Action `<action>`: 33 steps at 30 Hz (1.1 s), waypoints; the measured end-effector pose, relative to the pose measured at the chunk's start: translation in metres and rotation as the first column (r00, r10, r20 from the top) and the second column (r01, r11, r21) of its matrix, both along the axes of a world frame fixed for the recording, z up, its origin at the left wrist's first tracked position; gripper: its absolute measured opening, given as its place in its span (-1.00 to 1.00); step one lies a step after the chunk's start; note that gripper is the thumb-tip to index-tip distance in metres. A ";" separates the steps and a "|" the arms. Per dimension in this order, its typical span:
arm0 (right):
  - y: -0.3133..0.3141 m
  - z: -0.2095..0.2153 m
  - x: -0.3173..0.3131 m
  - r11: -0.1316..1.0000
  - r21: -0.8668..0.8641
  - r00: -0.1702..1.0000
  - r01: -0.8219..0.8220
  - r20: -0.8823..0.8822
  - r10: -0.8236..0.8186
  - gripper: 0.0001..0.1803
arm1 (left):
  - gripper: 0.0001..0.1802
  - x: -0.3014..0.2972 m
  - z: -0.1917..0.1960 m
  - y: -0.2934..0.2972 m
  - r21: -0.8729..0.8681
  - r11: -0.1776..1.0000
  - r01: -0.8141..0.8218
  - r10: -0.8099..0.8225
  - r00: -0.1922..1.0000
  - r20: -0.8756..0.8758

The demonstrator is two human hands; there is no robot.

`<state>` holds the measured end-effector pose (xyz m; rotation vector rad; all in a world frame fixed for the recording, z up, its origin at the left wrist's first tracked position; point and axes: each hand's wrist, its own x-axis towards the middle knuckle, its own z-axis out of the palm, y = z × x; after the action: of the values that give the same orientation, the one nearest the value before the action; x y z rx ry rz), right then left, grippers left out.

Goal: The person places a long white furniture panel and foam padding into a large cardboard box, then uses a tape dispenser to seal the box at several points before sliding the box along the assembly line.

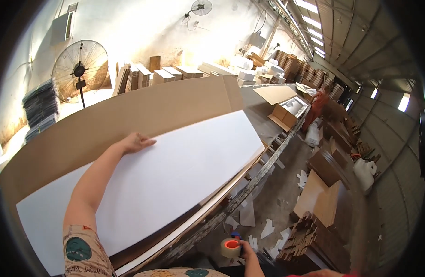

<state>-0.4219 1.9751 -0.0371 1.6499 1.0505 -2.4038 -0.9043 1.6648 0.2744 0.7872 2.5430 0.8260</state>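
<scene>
Pale wall [143,30], 1 lg. fan [79,69] at L; bench [265,171] w/ 1 white panel [189,171] lying flat, brown cardboard [175,107] along its far side. L. hand [136,143]: fingers part-curled nr. panel's far edge, grip can't be told; R. hand [246,250]: holding 1 orange-cored tape roll [228,253] beside bench.

A pedestal fan [79,69] stands beside a dark stack [39,104].

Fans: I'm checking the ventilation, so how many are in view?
2: a pole-mounted fan at left and a wall fan at top centre; others may be hidden farther back.
</scene>
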 end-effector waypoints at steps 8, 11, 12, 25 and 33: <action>0.195 -0.047 0.058 0.981 0.038 0.974 0.191 -0.131 -0.185 -0.65 | -0.56 0.032 -0.073 0.047 -0.484 0.866 -0.128 -0.075 0.923 -0.377; 0.285 -0.080 0.042 0.971 0.038 0.943 0.235 -0.253 -0.219 -0.72 | -0.58 0.046 -0.070 0.092 -0.728 0.683 -0.054 -0.370 0.834 -0.409; 0.299 -0.026 0.009 0.914 0.117 0.838 0.389 -0.458 -0.297 -0.86 | -0.58 0.047 -0.070 0.117 -0.435 0.900 -0.026 -0.170 0.898 -0.405; 0.543 0.115 -0.407 0.850 0.450 0.719 -0.273 -0.492 0.492 -0.39 | -0.12 0.018 -0.111 0.408 -0.429 0.903 -0.032 -0.161 0.900 -0.405; 0.551 0.098 -0.488 0.565 0.358 0.506 -0.743 -0.251 0.825 -0.27 | -0.07 0.020 -0.110 0.401 -0.427 0.903 -0.043 -0.096 0.950 -0.298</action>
<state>-0.9098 2.5263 0.0609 0.4132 1.6832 -1.9894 -0.8842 2.0657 0.1646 0.8530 2.8278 0.1110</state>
